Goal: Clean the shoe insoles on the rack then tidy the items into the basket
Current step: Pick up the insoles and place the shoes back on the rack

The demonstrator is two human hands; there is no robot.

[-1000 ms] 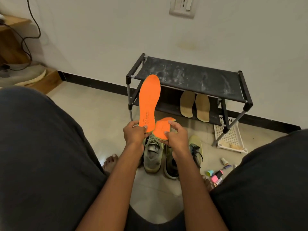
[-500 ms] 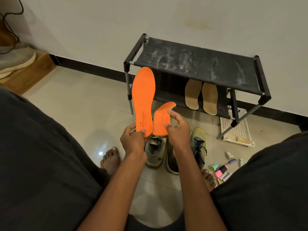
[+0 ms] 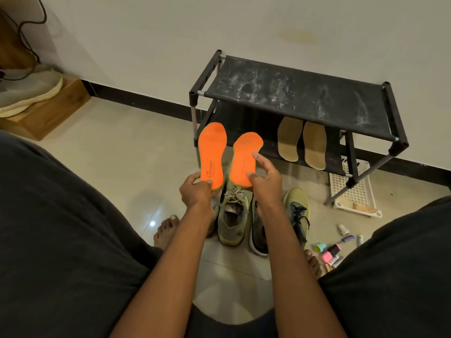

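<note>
The left hand (image 3: 196,191) is pinching the heel end of the left orange insole (image 3: 211,154), thumb on the printed face and fingers behind it. The insole is standing nearly upright, extending from the hand toward the far side, its toe end overlapping the left leg of the rack (image 3: 300,98).

The right hand (image 3: 264,184) is gripping the right orange insole (image 3: 245,157) along its right edge: the thumb is pressing the orange face near the heel, and one finger is resting higher up on the same edge. This insole is sitting just beside the left one, the two apart with a narrow gap between them.

Both insoles are being held above the olive-green shoe (image 3: 233,215), which is lying on the floor directly below the hands. To its right a dark shoe (image 3: 260,232) and a yellow-green shoe (image 3: 297,211) are lying side by side.

On the lower shelf of the rack, two tan insoles (image 3: 302,142) are lying next to each other, well to the right of the held pair. A white basket (image 3: 351,189) is sitting on the floor at the rack's right legs. Small bottles and tubes (image 3: 334,247) are lying scattered on the floor nearer than the basket.
</note>
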